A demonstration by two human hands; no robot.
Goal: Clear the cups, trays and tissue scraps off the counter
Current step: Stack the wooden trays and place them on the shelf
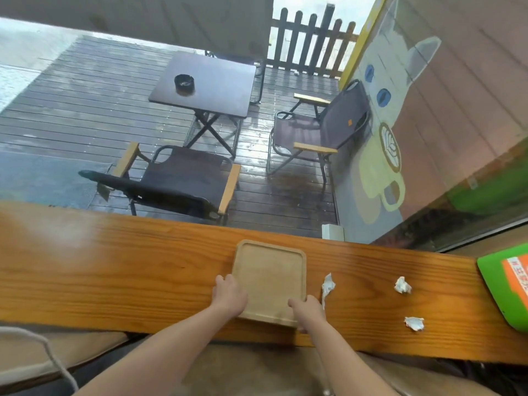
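A pale wooden square tray lies empty on the long wooden counter, its near edge over the counter's front. My left hand grips the tray's left near edge. The tray's right near corner is held by my right hand, fingers curled round it. Three crumpled tissue scraps lie on the counter to the right: one just beside the tray, one farther right, one near the front edge. No cup shows in view.
A green tray or mat with an orange label sits at the counter's right end. Beyond the glass, a deck holds a dark folding table with an ashtray and two folding chairs. A painted wall rises at right.
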